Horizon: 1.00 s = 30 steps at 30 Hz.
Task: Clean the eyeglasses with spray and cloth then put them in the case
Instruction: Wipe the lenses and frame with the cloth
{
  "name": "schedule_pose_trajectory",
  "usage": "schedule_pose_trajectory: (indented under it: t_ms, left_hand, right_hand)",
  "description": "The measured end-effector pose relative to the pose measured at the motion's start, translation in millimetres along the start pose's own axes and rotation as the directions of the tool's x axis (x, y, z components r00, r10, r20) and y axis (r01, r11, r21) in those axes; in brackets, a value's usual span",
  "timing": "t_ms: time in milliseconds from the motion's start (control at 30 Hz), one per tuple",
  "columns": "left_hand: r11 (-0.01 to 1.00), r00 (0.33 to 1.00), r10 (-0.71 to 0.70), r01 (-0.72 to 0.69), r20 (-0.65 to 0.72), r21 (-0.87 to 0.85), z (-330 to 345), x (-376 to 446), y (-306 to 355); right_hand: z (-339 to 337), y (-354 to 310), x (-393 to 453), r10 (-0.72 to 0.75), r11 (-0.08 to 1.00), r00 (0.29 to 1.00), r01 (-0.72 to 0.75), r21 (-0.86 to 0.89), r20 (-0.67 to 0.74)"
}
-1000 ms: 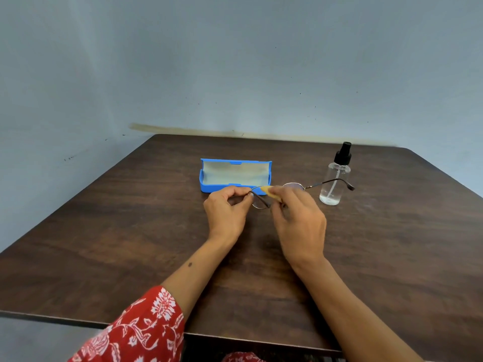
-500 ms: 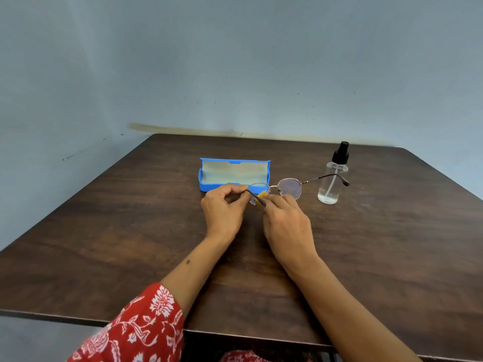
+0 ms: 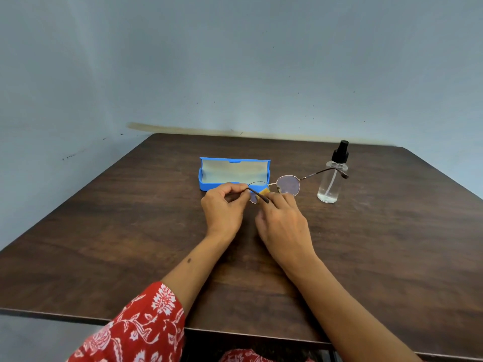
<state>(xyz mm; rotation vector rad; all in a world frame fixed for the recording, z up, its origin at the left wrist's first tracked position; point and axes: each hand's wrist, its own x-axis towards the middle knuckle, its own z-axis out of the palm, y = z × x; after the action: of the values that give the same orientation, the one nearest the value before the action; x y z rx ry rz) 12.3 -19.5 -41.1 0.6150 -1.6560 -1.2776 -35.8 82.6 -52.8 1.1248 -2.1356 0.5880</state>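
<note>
1. Head view: your left hand (image 3: 224, 205) pinches the glasses (image 3: 287, 184) at the left lens rim and temple, holding them above the table (image 3: 104, 231).
2. Your right hand (image 3: 281, 222) pinches the yellow cloth (image 3: 263, 191) against the left lens.
3. The open case (image 3: 232, 171) lies just behind your hands.
4. The spray (image 3: 332, 176) stands to the right, behind the far temple.
</note>
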Motion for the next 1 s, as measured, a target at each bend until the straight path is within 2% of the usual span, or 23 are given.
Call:
schedule_pose_trajectory:
  t_ms: [167,400,633,833,1000]
  left_hand:
    - [1.000,1.000,-0.010,0.010,0.009,-0.006,-0.7,-1.0,0.3]
    - [1.000,1.000,0.027,-0.027,0.000,0.014,-0.1,0.1,-0.1]
    - [1.000,1.000,0.009,-0.009,0.004,0.020,-1.4,0.0,-0.3]
    - [0.999,0.999,0.038,-0.038,0.007,0.033,-0.5,-0.8,0.9]
    - [0.999,1.000,0.021,-0.021,0.014,0.027,-1.4,-0.8,-0.1]
  right_hand:
    - [0.4,-6.2,-2.1,-0.106,0.991,0.994,0.105,0.087,0.007]
    - [4.0,0.0,-0.5,-0.016,0.998,1.000,0.017,-0.055,0.024]
    - [1.3,-7.2,-2.0,-0.142,0.987,0.989,0.144,0.076,-0.028]
    - [0.1,-3.8,-0.2,-0.045,0.999,0.999,0.044,-0.004,-0.022]
    - [1.2,-7.0,-2.0,-0.147,0.984,0.989,0.148,0.095,-0.020]
